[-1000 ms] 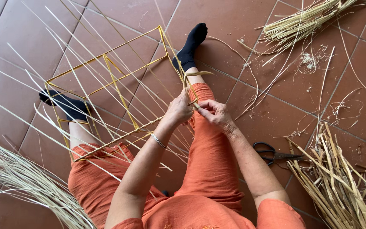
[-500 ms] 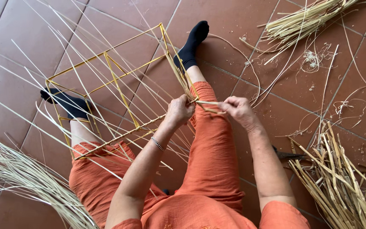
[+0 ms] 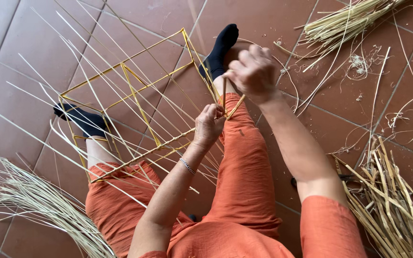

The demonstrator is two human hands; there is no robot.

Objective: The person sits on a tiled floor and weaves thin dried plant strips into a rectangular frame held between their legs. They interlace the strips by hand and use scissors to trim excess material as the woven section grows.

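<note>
— Terracotta floor tiles (image 3: 34,28) fill the scene, and a person in orange clothes and black socks sits on them, legs stretched out. What lies around?

— Largest is a yellow wire frame (image 3: 135,102), box-shaped, resting across the legs with long pale straw strands (image 3: 72,71) fanning through it to the left and far side. Bundles of straw sit at the near left (image 3: 44,205), near right (image 3: 393,205) and far right (image 3: 345,21).

— And the hands?

— Left hand (image 3: 209,126) is pinched shut on a straw strip (image 3: 233,109) at the frame's near right corner, just above the right knee. Right hand (image 3: 252,71) is raised just beyond it, closed on the same strip's upper end, drawing it taut.

— Which step does that look like?

— Seemingly binding or weaving straw round the frame's corner upright. Judging by the grip, the next move calls for steady tension while the strip is wrapped about the wire, the left hand holding the wrap in place.
</note>
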